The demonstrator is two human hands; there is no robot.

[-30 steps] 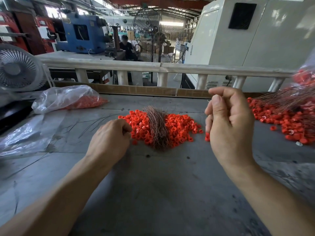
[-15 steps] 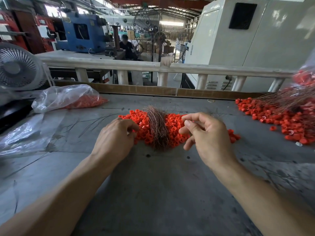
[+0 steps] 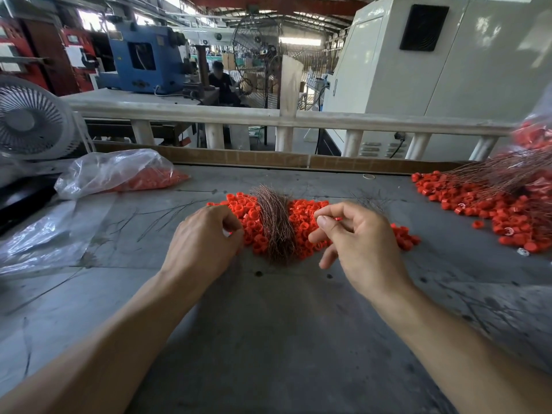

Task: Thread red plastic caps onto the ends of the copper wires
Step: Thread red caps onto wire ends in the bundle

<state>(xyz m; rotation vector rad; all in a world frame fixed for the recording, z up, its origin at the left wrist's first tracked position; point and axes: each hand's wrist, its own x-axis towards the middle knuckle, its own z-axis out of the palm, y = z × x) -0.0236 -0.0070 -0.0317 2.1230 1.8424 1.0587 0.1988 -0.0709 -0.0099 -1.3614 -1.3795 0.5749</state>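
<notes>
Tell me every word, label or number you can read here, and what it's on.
None can be read.
White papers and a yellow sticker on the red cabinets: too blurred.
Small marks on the blue machine: too small.
The white cabinet, the bag of caps and the table show no writing.

A factory floor; a blue machine (image 3: 143, 58), a big standing fan (image 3: 257, 55) and steel roof beams (image 3: 268, 1) show it.

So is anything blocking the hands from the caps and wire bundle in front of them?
Nothing visible. The left hand is already at the red caps, beside the copper wire bundle. The right hand hovers over the pile, pinching something small and red.
</notes>
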